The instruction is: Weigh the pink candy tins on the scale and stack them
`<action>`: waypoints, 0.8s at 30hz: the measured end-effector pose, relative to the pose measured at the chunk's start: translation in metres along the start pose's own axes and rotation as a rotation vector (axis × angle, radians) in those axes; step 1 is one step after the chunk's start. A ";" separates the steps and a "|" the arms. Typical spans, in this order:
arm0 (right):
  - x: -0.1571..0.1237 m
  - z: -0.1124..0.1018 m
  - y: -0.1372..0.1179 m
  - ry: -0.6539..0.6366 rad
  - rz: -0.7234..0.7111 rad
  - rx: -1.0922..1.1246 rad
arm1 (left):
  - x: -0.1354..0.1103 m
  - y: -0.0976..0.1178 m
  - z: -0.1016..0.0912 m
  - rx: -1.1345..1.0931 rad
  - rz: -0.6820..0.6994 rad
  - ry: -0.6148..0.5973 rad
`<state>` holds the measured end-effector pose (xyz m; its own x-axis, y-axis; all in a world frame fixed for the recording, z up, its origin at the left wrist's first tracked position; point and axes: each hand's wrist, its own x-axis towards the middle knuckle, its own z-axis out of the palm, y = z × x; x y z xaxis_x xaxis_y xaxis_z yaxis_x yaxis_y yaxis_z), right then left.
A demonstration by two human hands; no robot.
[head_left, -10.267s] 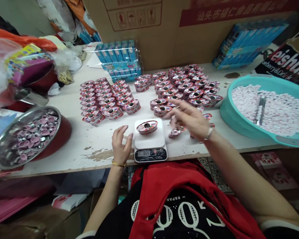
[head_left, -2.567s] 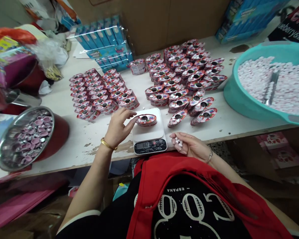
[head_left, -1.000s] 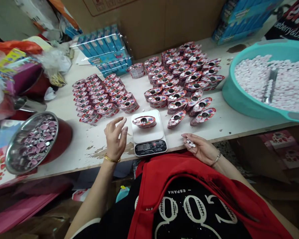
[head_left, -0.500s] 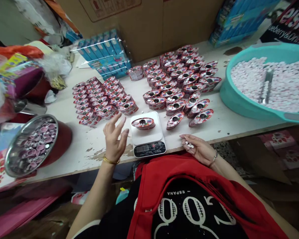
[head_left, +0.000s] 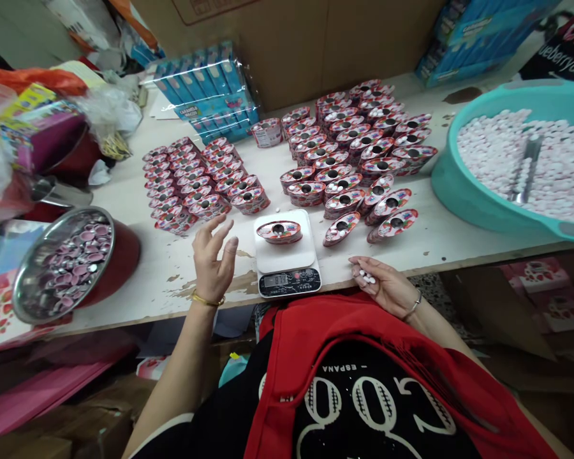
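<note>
A small white digital scale (head_left: 287,268) stands at the table's front edge with one red oval tin (head_left: 279,231) on its platform. My left hand (head_left: 212,258) hovers just left of the scale, fingers spread, holding nothing. My right hand (head_left: 385,285) rests palm up at the table edge right of the scale, cupped around a few small white candies (head_left: 366,276). Rows of the same red tins (head_left: 354,153) with round holes on top lie behind the scale to the right. A second group of tins (head_left: 196,182) lies to the left.
A teal basin (head_left: 463,191) full of white candies with a metal scoop (head_left: 526,169) stands at the right. A steel bowl of pink lids (head_left: 64,261) sits at the left. Wrapped blue boxes (head_left: 205,95) and cardboard cartons stand along the back. One loose candy lies behind the scale.
Since 2.6 s ago my left hand has left the tin on the scale and drawn back to the left, opening. My right hand has stayed cupped on the candies.
</note>
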<state>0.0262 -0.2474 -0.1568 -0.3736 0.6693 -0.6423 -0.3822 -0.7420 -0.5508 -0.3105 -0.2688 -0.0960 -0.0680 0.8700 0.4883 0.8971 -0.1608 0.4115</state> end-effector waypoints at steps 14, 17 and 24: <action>-0.004 0.011 0.002 0.115 0.055 0.008 | 0.028 0.023 0.037 0.017 0.159 -0.421; -0.002 0.013 0.002 0.128 0.074 0.010 | 0.036 -0.005 0.016 0.018 0.076 -0.320; -0.004 0.018 0.004 0.148 0.078 0.053 | 0.023 -0.100 -0.012 0.309 -0.072 -0.237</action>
<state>0.0111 -0.2524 -0.1474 -0.2772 0.5935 -0.7556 -0.4021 -0.7859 -0.4698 -0.4068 -0.2380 -0.1161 -0.0660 0.9631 0.2608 0.9853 0.0216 0.1695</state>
